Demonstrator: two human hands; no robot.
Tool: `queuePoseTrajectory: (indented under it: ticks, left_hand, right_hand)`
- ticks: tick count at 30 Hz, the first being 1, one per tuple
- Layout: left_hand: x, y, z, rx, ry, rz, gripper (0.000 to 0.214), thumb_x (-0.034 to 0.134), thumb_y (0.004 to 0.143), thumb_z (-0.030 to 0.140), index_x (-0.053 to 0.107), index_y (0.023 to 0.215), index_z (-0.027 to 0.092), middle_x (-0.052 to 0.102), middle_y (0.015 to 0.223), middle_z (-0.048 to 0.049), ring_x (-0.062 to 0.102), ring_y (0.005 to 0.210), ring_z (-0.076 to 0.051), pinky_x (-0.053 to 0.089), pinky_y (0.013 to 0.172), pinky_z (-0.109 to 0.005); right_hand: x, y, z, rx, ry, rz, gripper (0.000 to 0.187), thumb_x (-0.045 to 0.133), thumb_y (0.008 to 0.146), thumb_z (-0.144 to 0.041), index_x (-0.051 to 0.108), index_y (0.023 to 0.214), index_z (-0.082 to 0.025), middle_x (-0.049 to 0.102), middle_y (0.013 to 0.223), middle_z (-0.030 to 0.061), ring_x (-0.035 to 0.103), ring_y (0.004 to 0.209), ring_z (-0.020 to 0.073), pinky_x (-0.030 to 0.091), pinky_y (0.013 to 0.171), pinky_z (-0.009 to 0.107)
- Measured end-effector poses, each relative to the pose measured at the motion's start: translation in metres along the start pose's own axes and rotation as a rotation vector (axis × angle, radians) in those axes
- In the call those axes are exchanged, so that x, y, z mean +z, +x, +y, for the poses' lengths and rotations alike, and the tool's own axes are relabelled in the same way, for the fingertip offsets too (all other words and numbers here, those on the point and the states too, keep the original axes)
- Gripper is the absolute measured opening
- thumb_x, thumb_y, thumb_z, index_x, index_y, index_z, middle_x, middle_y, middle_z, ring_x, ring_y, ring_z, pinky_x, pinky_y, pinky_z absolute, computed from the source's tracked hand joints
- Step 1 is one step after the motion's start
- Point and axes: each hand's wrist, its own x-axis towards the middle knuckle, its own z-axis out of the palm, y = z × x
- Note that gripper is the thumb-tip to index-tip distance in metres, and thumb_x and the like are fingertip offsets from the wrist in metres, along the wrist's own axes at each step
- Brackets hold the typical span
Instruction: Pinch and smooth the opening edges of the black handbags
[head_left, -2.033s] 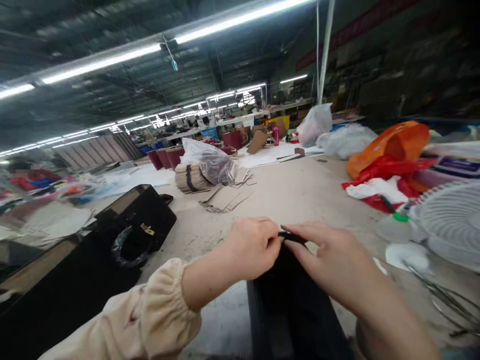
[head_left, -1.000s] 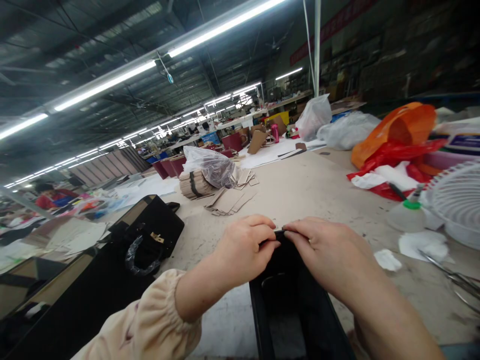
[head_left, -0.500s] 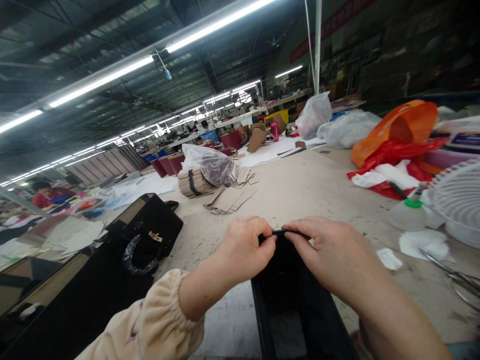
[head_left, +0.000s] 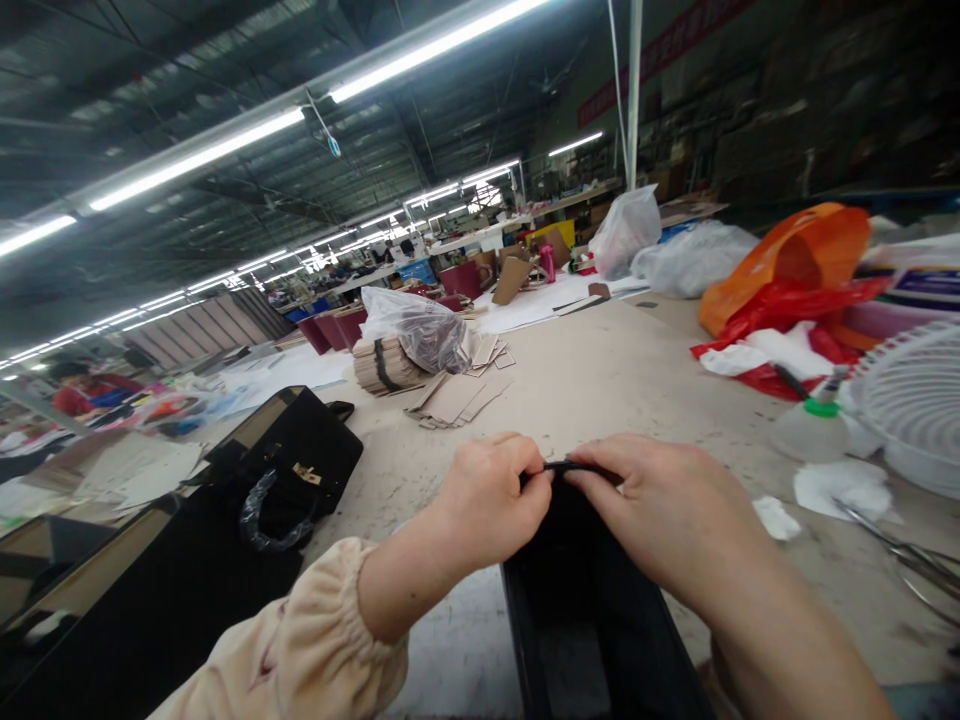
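A black bag (head_left: 570,600) stands in front of me with its opening facing up, its inside dark. My left hand (head_left: 495,495) pinches the far top edge of the bag between thumb and fingers. Close beside it, my right hand (head_left: 652,490) grips the same edge, thumb on the near side and fingers over the top. A short strip of the rim shows between the two hands. The bag's lower part runs out of the bottom of the view.
Black handbags (head_left: 300,470) stand at the left, one handle wrapped in plastic. Ahead lie beige board pieces (head_left: 450,400) and a clear plastic bag (head_left: 420,325). At right are scissors (head_left: 900,545), a green-necked bottle (head_left: 814,425), a white basket (head_left: 911,410) and an orange bag (head_left: 787,260). A person (head_left: 90,390) sits far left.
Both hands keep their pinch on the bag's edge, almost unmoved. The surroundings have shifted very slightly to the left in the view.
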Motion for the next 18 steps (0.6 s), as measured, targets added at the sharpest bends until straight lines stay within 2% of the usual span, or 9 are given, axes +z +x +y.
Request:
queuePoseTrajectory:
  ticks: [13,15,17,18]
  left_hand:
    - [0.0008,0.003,0.001,0.0,-0.038,0.001,0.015,0.058,0.071,0.013,0.054,0.057,0.017,0.059,0.061,0.0013,0.053,0.058,-0.01,0.038,0.055,-0.023]
    - [-0.0012,0.0012,-0.0013,-0.009,-0.053,-0.025,0.011,0.059,0.072,0.013,0.057,0.062,0.018,0.062,0.065,0.001,0.056,0.062,-0.011,0.042,0.059,-0.024]
    - [-0.0051,-0.0035,-0.0044,-0.049,-0.083,-0.052,0.006,0.063,0.072,0.015,0.062,0.076,0.019,0.066,0.073,0.0009,0.06,0.068,-0.013,0.047,0.065,-0.026]
    - [-0.008,-0.0067,-0.0057,-0.076,-0.089,-0.052,0.013,0.065,0.071,0.017,0.062,0.083,0.02,0.068,0.078,0.0006,0.062,0.072,-0.015,0.048,0.068,-0.027]
  right_hand:
    - [0.0015,-0.0007,-0.0042,0.005,-0.031,0.036,0.023,0.051,0.084,-0.029,0.073,0.087,-0.035,0.073,0.088,-0.0045,0.065,0.073,0.017,0.037,0.058,0.03]
    - [0.0023,0.0002,-0.0046,0.004,-0.023,0.038,0.024,0.05,0.085,-0.029,0.073,0.087,-0.034,0.073,0.088,-0.0033,0.065,0.073,0.0168,0.037,0.057,0.03]
    - [0.0026,0.0012,-0.004,0.006,-0.006,0.024,0.024,0.05,0.085,-0.029,0.073,0.087,-0.034,0.073,0.088,-0.0035,0.065,0.075,0.0169,0.038,0.058,0.03]
    - [0.0024,0.0015,-0.0035,0.008,0.002,0.016,0.023,0.05,0.085,-0.029,0.073,0.087,-0.034,0.073,0.087,-0.0039,0.065,0.076,0.0171,0.039,0.059,0.03]
